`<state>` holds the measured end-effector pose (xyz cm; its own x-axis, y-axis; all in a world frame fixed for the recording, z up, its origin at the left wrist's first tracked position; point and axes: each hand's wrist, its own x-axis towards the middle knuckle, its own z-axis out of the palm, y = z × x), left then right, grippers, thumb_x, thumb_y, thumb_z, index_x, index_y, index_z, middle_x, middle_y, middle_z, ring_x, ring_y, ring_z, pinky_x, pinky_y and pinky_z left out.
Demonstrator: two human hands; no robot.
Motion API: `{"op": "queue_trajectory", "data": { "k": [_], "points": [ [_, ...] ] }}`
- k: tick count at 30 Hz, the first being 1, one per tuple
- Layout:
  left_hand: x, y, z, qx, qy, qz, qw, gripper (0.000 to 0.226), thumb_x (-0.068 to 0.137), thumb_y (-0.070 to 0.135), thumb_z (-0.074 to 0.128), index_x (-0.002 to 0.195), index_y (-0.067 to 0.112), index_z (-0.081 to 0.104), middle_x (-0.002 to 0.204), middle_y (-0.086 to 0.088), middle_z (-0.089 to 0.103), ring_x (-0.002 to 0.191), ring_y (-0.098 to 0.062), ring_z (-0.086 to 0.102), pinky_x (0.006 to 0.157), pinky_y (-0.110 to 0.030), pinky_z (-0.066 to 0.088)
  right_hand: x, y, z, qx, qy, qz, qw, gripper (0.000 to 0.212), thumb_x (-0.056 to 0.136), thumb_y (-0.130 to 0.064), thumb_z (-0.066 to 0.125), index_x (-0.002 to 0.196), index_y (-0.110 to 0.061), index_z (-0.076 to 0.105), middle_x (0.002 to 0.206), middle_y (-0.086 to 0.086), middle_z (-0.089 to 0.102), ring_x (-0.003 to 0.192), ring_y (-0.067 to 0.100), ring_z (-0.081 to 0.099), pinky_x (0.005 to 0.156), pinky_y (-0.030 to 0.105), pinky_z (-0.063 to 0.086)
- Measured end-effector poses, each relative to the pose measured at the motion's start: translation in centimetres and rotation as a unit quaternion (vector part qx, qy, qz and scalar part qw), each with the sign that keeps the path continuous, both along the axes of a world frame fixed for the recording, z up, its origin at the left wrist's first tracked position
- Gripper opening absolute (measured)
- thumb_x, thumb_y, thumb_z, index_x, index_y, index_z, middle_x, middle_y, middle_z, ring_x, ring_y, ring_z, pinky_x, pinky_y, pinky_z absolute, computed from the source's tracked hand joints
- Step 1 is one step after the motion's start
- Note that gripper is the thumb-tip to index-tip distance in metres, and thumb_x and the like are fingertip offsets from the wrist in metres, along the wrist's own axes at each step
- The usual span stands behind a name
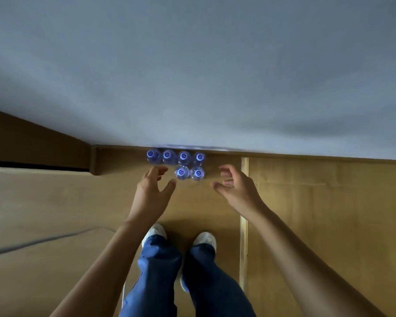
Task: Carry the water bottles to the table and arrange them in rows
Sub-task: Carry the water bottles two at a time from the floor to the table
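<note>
1. I saw both grips wide and holding nothing: the left hand (pixel 152 187) had its fingers spread, with its fingertips near the bottles; the right hand (pixel 232 185) had loosely curved fingers and thumb, just right of them and apart from them.
2. The water bottles (pixel 177 163) stood upright on the floor at the foot of the wall (pixel 192 76), six in all: four in a back row against the wall and two in a front row under the right-hand pair.
3. Between my hands and the bottles I saw no obstacle; the person's legs in blue trousers (pixel 188 277) and white shoes (pixel 202 240) stood just behind.
4. A grey cable (pixel 44 241) lay across the floor to the left.
5. The floor (pixel 318 213) looked like smooth tan wood panels with a pale seam; the wall was plain grey-white.
6. The bottles were clear plastic with round blue caps, each bearing a white swirl mark; I could read no writing.
</note>
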<state>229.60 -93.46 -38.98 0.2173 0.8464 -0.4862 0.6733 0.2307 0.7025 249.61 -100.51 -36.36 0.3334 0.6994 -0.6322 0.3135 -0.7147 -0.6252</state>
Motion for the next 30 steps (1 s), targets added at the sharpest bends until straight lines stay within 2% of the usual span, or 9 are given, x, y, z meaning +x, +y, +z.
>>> {"op": "queue_trajectory", "data": {
  "k": [3, 10, 14, 17, 20, 22, 25, 27, 30],
  "points": [
    [-0.3, 0.4, -7.3, 0.013, 0.005, -0.02, 1.0, 0.038, 0.088, 0.022, 0.07, 0.122, 0.01, 0.058, 0.122, -0.005, 0.063, 0.113, -0.02, 0.058, 0.089, -0.03, 0.045, -0.3, -0.2, -7.4, -0.01, -0.007, 0.004, 1.0, 0.045, 0.089, -0.026, 0.073, 0.129, -0.02, 0.054, 0.129, 0.003, 0.059, 0.103, 0.014, 0.058, 0.081, 0.024, 0.043],
    [-0.2, 1.0, -23.8, 0.024, 0.024, -0.116, 0.993, 0.045, 0.086, 0.025, 0.072, 0.127, 0.014, 0.056, 0.129, -0.005, 0.059, 0.117, -0.021, 0.055, 0.087, -0.024, 0.037, -0.4, -0.5, -24.1, -0.011, -0.024, 0.038, 0.999, 0.052, 0.087, -0.025, 0.075, 0.133, -0.018, 0.052, 0.133, 0.002, 0.056, 0.121, 0.018, 0.055, 0.097, 0.033, 0.046],
    [0.2, 1.6, -31.4, 0.053, 0.016, -0.156, 0.986, 0.061, 0.079, 0.031, 0.079, 0.132, 0.017, 0.051, 0.135, -0.003, 0.052, 0.123, -0.021, 0.049, 0.094, -0.026, 0.036, -0.3, 0.2, -32.1, 0.022, -0.026, 0.04, 0.999, 0.063, 0.082, -0.026, 0.08, 0.135, -0.017, 0.048, 0.131, 0.0, 0.055, 0.114, 0.011, 0.05, 0.09, 0.025, 0.04],
    [0.5, 1.9, -36.0, 0.078, 0.006, -0.167, 0.983, 0.069, 0.073, 0.037, 0.083, 0.131, 0.018, 0.05, 0.131, 0.003, 0.051, 0.119, -0.016, 0.048, 0.092, -0.022, 0.034, -0.3, 1.0, -37.1, 0.037, -0.037, 0.055, 0.997, 0.068, 0.074, -0.027, 0.086, 0.131, -0.018, 0.049, 0.13, 0.003, 0.058, 0.119, 0.016, 0.052, 0.093, 0.028, 0.042],
    [0.6, 1.9, -39.5, 0.122, -0.038, -0.177, 0.976, 0.069, 0.071, 0.04, 0.084, 0.127, 0.025, 0.049, 0.12, 0.014, 0.048, 0.111, -0.009, 0.049, 0.088, -0.017, 0.036, -0.6, 1.5, -40.9, 0.096, -0.037, 0.046, 0.994, 0.061, 0.065, -0.017, 0.092, 0.112, -0.027, 0.054, 0.117, 0.005, 0.066, 0.114, 0.022, 0.06, 0.093, 0.037, 0.048],
    [0.8, 1.7, -41.0, 0.13, -0.075, -0.172, 0.974, 0.069, 0.071, 0.042, 0.083, 0.127, 0.034, 0.044, 0.118, 0.02, 0.046, 0.108, 0.0, 0.049, 0.089, -0.011, 0.037, -0.9, 1.3, -42.7, 0.125, -0.046, 0.036, 0.99, 0.065, 0.063, -0.016, 0.092, 0.115, -0.017, 0.053, 0.117, 0.009, 0.065, 0.113, 0.029, 0.061, 0.093, 0.046, 0.051],
    [1.2, 1.6, -42.4, 0.151, -0.108, -0.145, 0.972, 0.064, 0.072, 0.041, 0.082, 0.119, 0.048, 0.039, 0.114, 0.023, 0.045, 0.105, 0.012, 0.047, 0.084, 0.001, 0.032, -1.1, 0.9, -44.3, 0.154, -0.062, 0.015, 0.986, 0.075, 0.061, -0.021, 0.094, 0.12, -0.009, 0.048, 0.115, 0.007, 0.063, 0.108, 0.025, 0.064, 0.088, 0.048, 0.053],
    [1.2, 1.6, -42.9, 0.167, -0.109, -0.144, 0.969, 0.064, 0.071, 0.038, 0.082, 0.118, 0.047, 0.039, 0.111, 0.022, 0.046, 0.106, 0.013, 0.045, 0.084, 0.002, 0.032, -1.2, 0.8, -44.6, 0.168, -0.073, 0.01, 0.983, 0.074, 0.061, -0.023, 0.094, 0.118, -0.012, 0.048, 0.115, 0.006, 0.063, 0.108, 0.024, 0.063, 0.087, 0.047, 0.053],
    [1.1, 1.8, -43.2, 0.175, -0.1, -0.154, 0.967, 0.062, 0.071, 0.032, 0.085, 0.117, 0.039, 0.044, 0.107, 0.017, 0.047, 0.097, 0.005, 0.048, 0.081, -0.001, 0.033, -1.3, 0.8, -44.4, 0.17, -0.078, 0.006, 0.982, 0.076, 0.062, -0.022, 0.094, 0.121, -0.008, 0.048, 0.116, 0.007, 0.063, 0.108, 0.025, 0.063, 0.088, 0.048, 0.053]
  ]
}}
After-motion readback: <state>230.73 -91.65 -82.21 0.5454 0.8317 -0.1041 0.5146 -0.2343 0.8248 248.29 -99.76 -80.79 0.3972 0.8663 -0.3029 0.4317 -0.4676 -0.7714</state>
